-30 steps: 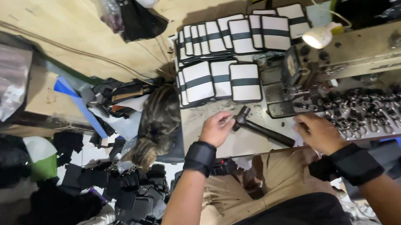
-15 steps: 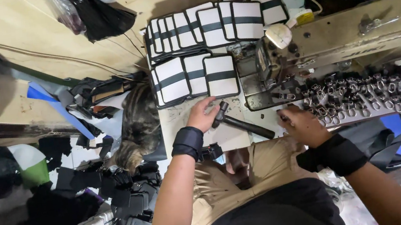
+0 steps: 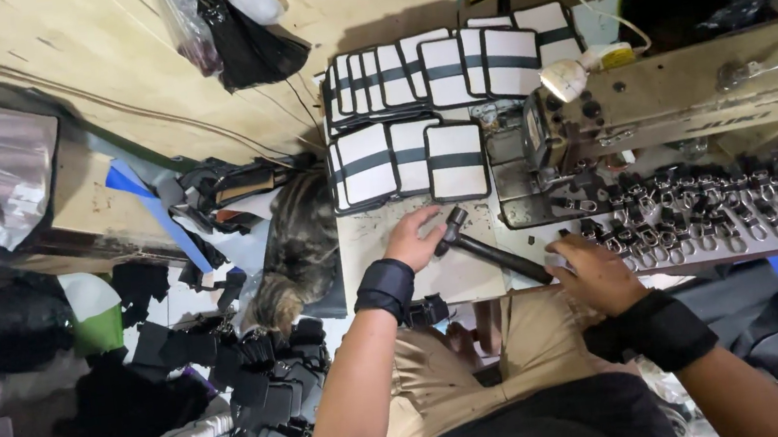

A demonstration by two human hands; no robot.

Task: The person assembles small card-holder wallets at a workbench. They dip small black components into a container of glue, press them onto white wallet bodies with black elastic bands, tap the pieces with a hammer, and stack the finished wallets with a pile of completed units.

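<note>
A dark hammer [image 3: 488, 247] lies slanted across the pale worktop [image 3: 382, 239], its head toward the upper left and its handle running down to the right. The right hand [image 3: 593, 273] is closed around the end of that handle. The left hand [image 3: 416, 239] rests flat on the worktop just beside the hammer's head, fingers spread loosely and gripping nothing that can be made out (a small piece may lie under the fingertips, but it is too small to tell). Both wrists wear black wrist wraps [image 3: 384, 289].

Just above the left hand sits a row of white rectangular patches with black bands [image 3: 407, 158], and behind them a second, overlapping row leans toward the wall. To the right stands a beige sewing machine [image 3: 688, 97] with a small lamp [image 3: 565, 78] at its near end. Below the machine, a long spread of metal clips [image 3: 721, 220] covers the worktop near the right hand. Left of the worktop, a tabby cat [image 3: 300, 248] lies among black fabric pieces [image 3: 259, 360] heaped on the floor.
</note>
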